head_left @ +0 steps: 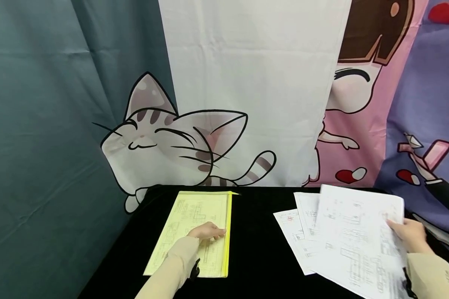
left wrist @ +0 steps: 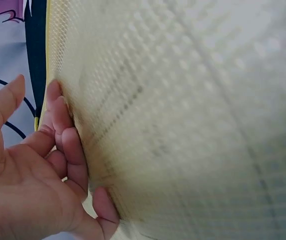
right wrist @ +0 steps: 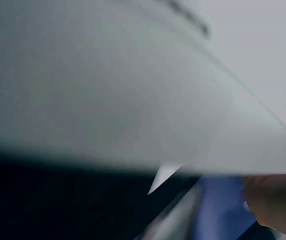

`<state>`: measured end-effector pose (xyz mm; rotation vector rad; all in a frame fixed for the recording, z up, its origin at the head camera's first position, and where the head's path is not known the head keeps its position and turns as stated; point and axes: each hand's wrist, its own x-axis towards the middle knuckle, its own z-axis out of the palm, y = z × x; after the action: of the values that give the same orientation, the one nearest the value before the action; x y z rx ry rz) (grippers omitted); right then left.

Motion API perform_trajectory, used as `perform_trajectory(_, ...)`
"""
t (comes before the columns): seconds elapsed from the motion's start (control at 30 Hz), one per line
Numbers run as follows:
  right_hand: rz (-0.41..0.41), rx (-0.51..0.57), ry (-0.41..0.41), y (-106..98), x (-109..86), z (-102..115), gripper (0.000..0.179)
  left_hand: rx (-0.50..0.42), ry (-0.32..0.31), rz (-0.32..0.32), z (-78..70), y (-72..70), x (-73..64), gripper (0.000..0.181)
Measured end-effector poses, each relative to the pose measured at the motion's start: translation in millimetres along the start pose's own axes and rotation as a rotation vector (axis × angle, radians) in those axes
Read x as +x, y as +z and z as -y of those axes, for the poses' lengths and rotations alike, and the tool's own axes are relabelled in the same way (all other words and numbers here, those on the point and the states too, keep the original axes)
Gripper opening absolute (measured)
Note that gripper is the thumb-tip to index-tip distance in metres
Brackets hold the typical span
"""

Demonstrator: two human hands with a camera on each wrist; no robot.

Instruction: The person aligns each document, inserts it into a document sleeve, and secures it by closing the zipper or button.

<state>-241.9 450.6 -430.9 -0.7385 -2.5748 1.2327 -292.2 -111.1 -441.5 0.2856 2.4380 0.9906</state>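
A yellow mesh zip folder (head_left: 181, 220) lies at the left of the black-covered table, with a printed drawing showing through it. My left hand (head_left: 205, 231) rests on the folder near its zip edge; in the left wrist view the fingertips (left wrist: 74, 150) touch the mesh, loosely bent, and the thumb stands away. At the right, my right hand (head_left: 411, 234) pinches the right edge of a white printed sheet (head_left: 353, 238) between thumb and fingers. This sheet is tilted up and partly covers other printed sheets (head_left: 289, 228). In the right wrist view the paper (right wrist: 133, 100) hides most of the scene.
Black cloth (head_left: 260, 236) covers the table between folder and papers. A flat greyish object (head_left: 439, 234) lies at the far right edge, partly hidden by the right arm. Behind the table hangs a curtain (head_left: 254, 83) with cartoon figures.
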Motion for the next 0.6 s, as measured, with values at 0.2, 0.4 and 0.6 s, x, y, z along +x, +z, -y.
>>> perform_trajectory(0.2, 0.085, 0.084, -0.198, 42, -19.3, 68, 0.05, -0.033, 0.07, -0.002, -28.3, 9.2, 5.4, 0.035)
perform_trajectory(0.4, 0.214, 0.252, -0.304, 72, -54.0, 127, 0.048, -0.356, 0.309, -0.09, -70.5, 34.6, 9.5, 0.044)
perform_trajectory(0.6, 0.284, 0.37, -0.333, 82, -87.1, 167, 0.05, -0.629, 0.37, -0.351, -90.9, 37.7, 2.7, 0.031)
